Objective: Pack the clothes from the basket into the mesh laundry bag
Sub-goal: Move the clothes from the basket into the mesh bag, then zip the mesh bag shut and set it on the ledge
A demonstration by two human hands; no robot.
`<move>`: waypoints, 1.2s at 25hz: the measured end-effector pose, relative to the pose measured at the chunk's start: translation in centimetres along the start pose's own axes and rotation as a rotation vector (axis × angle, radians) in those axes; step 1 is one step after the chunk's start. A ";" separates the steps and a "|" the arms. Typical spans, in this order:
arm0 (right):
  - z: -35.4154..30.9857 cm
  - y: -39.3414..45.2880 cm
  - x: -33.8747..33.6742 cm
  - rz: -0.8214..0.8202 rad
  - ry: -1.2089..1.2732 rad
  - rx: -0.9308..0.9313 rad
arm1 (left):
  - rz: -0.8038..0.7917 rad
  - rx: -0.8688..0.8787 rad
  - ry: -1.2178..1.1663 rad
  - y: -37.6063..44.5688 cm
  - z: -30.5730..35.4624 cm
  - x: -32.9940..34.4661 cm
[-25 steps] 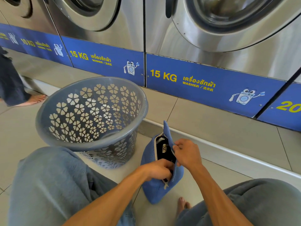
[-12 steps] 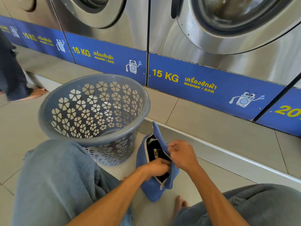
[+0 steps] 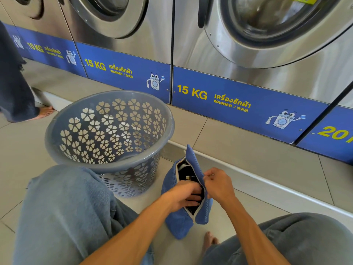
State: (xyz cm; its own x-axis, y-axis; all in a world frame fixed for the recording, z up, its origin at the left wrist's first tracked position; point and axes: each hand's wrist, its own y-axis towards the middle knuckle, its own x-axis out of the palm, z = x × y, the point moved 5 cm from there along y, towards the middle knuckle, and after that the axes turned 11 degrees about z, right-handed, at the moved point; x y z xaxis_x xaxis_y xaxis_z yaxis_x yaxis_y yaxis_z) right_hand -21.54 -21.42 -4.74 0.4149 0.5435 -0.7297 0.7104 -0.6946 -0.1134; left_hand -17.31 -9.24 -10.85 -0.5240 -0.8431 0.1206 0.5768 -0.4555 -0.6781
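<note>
Our left hand (image 3: 186, 196) is pushing dark clothes into the blue mesh laundry bag (image 3: 178, 219) standing on the tiled floor (image 3: 248, 150) beside the grey flower-cut plastic basket (image 3: 107, 165), right hand (image 3: 217, 183) pinching its zipper edge, so zipping looks next.

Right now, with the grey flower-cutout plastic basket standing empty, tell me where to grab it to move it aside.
Grip the grey flower-cutout plastic basket by its thick rolled rim, at the near edge beside your left knee, coming down from above. It stands upright with its mouth open, so fingers should hook over that lip. The left hand is in the blue mesh laundry bag.
</note>
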 end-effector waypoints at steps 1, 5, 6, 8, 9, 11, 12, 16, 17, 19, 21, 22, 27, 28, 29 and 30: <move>-0.2 -0.1 0.1 -0.016 -0.001 -0.011 | -0.011 -0.003 -0.007 0.0 -0.2 0.1; -0.6 -0.2 0.1 -0.028 0.016 -0.032 | -0.086 -0.122 -0.136 -0.5 -0.5 0.2; -0.6 -0.1 0.1 -0.021 0.023 -0.022 | -0.090 -0.138 -0.165 -0.4 -0.4 0.1; -0.4 0.0 0.1 -0.013 0.041 0.007 | -0.108 -0.148 -0.217 -0.3 0.2 0.0; -0.3 0.1 0.2 -0.013 0.045 0.022 | -0.100 -0.146 -0.234 -0.4 0.5 -0.1; -0.1 0.3 0.4 -0.012 0.040 0.051 | -0.028 -0.135 -0.232 -0.1 0.6 -0.9; 0.1 0.3 0.5 -0.007 0.037 0.066 | 0.021 -0.119 -0.238 0.1 0.5 -1.3; 0.6 0.8 0.6 0.026 0.053 0.113 | 0.198 0.029 -0.314 0.4 1.1 -3.3; 0.6 0.9 0.5 0.038 0.054 0.116 | 0.223 0.047 -0.241 0.2 1.2 -3.7; 0.5 1.1 0.4 0.066 0.039 0.117 | 0.200 0.049 0.128 -0.4 0.9 -3.8; 0.5 1.0 0.4 0.090 0.023 0.121 | 0.029 0.039 0.486 -1.3 -0.6 -2.4; 0.5 1.0 0.4 0.096 0.017 0.122 | -0.056 0.034 0.593 -1.6 -1.5 -1.5; 0.8 0.7 0.1 0.099 0.032 0.101 | -0.159 0.076 1.018 -1.2 -3.5 0.0; 1.0 0.7 0.1 0.093 0.047 0.086 | -0.130 0.104 1.038 -1.0 -3.4 0.1; 1.1 0.7 0.0 0.087 0.062 0.072 | -0.084 0.145 1.023 -0.9 -3.3 0.2; 1.3 0.7 -0.1 0.084 0.075 0.060 | -0.040 0.193 0.987 -0.9 -3.1 0.4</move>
State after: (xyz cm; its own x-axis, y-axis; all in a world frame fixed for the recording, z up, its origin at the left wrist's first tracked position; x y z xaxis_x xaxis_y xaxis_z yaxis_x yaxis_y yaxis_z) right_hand -21.82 -22.53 -5.65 0.5146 0.5147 -0.6858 0.6370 -0.7648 -0.0960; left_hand -19.98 -8.30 -12.49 -0.7794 -0.2520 -0.5736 0.5935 -0.5902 -0.5472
